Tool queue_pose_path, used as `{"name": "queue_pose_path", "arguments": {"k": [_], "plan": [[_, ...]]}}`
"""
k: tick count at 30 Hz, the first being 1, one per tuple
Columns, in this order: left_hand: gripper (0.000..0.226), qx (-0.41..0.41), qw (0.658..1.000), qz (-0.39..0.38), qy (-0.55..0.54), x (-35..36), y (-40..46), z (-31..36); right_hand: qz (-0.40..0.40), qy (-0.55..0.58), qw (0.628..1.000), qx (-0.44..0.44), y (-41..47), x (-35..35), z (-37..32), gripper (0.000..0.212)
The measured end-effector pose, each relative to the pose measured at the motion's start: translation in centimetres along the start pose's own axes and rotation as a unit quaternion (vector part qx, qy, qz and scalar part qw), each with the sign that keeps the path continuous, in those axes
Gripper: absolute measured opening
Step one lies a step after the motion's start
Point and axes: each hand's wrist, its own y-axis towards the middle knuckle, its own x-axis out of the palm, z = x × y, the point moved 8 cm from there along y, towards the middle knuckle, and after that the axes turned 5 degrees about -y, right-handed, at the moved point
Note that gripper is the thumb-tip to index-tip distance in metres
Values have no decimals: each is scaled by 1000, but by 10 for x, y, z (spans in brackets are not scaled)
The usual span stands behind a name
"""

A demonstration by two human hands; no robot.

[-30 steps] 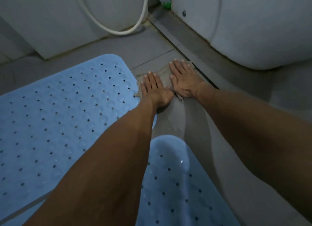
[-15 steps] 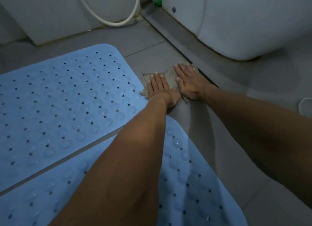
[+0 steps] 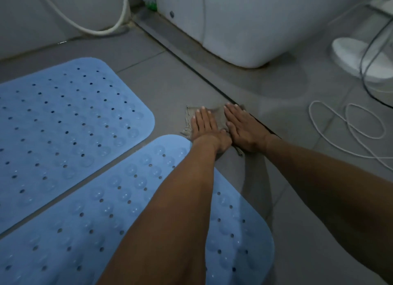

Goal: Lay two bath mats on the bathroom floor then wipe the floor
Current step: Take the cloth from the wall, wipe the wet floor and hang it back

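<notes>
Two light blue rubber bath mats with holes and bumps lie flat on the grey tiled floor [image 3: 170, 87]. One mat [image 3: 63, 125] is at the left. The other mat [image 3: 106, 212] lies alongside it, nearer me, under my left forearm. A small grey-brown cloth [image 3: 190, 117] lies on the floor just beyond the nearer mat's corner. My left hand [image 3: 205, 128] and my right hand [image 3: 244, 129] press flat on the cloth side by side, fingers straight, covering most of it.
A white rounded fixture [image 3: 244, 29] stands at the back right, with a long floor drain slot [image 3: 191, 65] in front of it. A white hose [image 3: 95, 30] loops at the back wall. White cord loops [image 3: 348, 127] and a white slipper-like object [image 3: 357, 57] lie at the right.
Both hands have slid the cloth along the drain slot, past the far mat's corner to the near mat's corner. The view has shifted right, showing the cord and the white object.
</notes>
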Motion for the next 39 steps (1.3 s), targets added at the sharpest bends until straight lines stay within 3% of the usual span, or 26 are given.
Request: {"name": "queue_pose_path", "arguments": {"k": [12,20,29,39], "plan": [[77,161,982,-77,56,76,-86,114,-8,25,985,168,-182,32,63,73],[79,250,956,-118,100,129,-162,172,-20,58,943,328,-308,50,82,64],[78,324,924,-134,154,163,-228,175,-47,121,886,444,-401,62,29,60],[72,354,908,-110,193,181,-286,148,-28,150,877,456,-449,73,-25,62]]}}
